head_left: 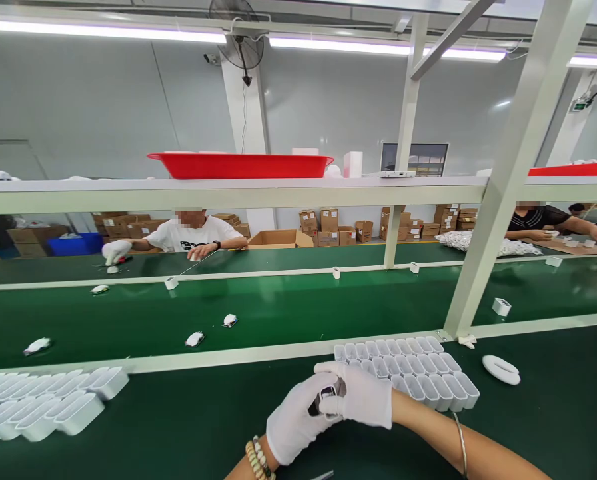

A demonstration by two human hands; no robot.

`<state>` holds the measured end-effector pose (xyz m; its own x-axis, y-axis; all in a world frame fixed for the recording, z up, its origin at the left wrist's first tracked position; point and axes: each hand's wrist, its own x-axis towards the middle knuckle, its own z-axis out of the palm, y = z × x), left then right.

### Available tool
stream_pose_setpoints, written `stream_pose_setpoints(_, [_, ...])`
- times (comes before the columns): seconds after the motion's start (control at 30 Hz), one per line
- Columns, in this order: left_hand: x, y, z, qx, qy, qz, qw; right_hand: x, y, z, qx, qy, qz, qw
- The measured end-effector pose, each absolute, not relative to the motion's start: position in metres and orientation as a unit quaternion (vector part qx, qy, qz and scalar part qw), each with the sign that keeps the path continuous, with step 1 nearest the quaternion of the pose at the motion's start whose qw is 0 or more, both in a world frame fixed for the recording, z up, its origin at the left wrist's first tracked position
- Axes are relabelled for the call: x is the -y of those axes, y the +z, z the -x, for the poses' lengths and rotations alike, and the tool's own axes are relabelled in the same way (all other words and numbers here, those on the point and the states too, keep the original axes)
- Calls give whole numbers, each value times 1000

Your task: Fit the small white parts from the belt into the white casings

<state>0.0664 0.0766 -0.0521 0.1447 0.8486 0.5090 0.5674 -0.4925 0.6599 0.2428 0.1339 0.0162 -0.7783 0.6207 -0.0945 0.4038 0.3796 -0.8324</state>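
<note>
Both my hands wear white gloves and meet low in the middle of the head view. My left hand [298, 415] and my right hand [362, 397] are closed around a small white plastic housing [330, 395] with a dark inside. Fingers cover most of it, so its full shape is hidden. Just behind my right hand stand tight rows of open-topped white plastic housings [431, 365]. A grey metal tip [323, 475], its tool mostly out of view, shows at the bottom edge.
More white housings [81, 413] stand at left. A white oval ring [501, 370] lies right, near a slanted post [493, 193]. Beyond a low rail, the green belt [278, 300] carries scattered small parts. A co-worker [193, 233] sits across; a red tray [243, 167] rests on the shelf.
</note>
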Motion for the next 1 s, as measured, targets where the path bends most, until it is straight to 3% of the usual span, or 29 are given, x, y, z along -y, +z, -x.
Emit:
stream_pose_setpoints(0.57, [-78, -59, -66, -479, 448, -745, 124, -128, 7, -235, 793, 473, 347, 161])
stream_pose_setpoints(0.83, [-88, -58, -68, -473, 517, -687, 192, -122, 24, -238, 804, 413, 405, 139])
stream_pose_setpoints(1.0, [-92, -59, -73, -484, 510, -684, 194, -124, 31, -237, 817, 357, 419, 170])
